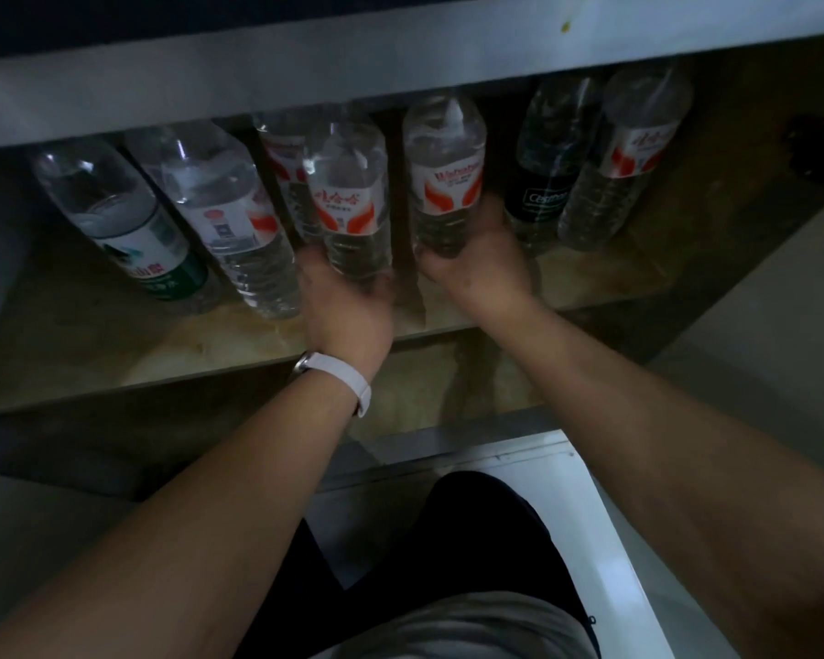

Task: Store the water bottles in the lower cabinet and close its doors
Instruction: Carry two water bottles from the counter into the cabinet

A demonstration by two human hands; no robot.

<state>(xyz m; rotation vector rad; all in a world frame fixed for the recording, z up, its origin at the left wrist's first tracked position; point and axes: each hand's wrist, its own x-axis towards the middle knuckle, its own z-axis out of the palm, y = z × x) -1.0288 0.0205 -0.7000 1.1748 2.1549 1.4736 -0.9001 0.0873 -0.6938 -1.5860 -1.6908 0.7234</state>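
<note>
The left hand (348,297) gripped the base of a red-labelled water bottle (348,192), and the right hand (476,268) gripped a Wahaha bottle (446,178), fingers curled round each. Both stood upright on the cabinet shelf (115,344) among other bottles (229,216).

Likely a home kitchen: low cabinet (305,354) under a countertop (400,54).

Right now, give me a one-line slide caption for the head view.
Left hand grips the Chinese-script bottle, right hand the Wahaha bottle, at the cabinet shelf.
</note>
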